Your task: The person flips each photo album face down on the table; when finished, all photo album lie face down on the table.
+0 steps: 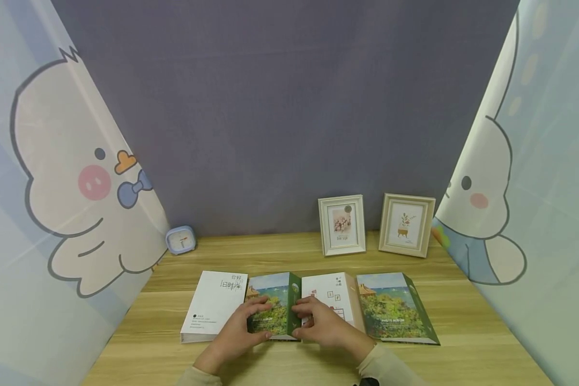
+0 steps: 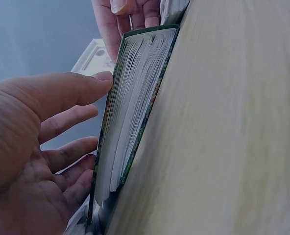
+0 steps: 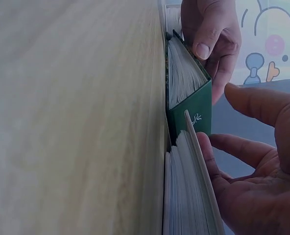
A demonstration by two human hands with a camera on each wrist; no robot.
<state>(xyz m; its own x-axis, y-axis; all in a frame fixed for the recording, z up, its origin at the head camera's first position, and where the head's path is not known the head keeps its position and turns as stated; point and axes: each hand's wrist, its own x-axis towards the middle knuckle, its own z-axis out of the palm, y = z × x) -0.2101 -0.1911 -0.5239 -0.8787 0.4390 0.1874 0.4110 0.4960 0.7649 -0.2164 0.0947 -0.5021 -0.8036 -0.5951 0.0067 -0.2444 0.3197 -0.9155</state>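
Note:
Several photo albums lie in a row on the wooden table (image 1: 468,348). My left hand (image 1: 257,317) rests on the cover of a green landscape album (image 1: 276,296), second from the left. In the left wrist view that hand (image 2: 81,112) is spread, with its thumb touching the top edge of the album (image 2: 135,98). My right hand (image 1: 305,315) lies across a white album with a tan spine (image 1: 332,294), fingertips at the green spine. The right wrist view shows its fingers (image 3: 233,152) flat on that white album (image 3: 189,196), beside the green spine (image 3: 191,112).
A white album (image 1: 212,311) lies at the left end of the row and a second green landscape album (image 1: 394,312) at the right end. Two picture frames (image 1: 342,224) (image 1: 407,224) and a small blue clock (image 1: 180,239) stand at the back. Cartoon curtains flank the table.

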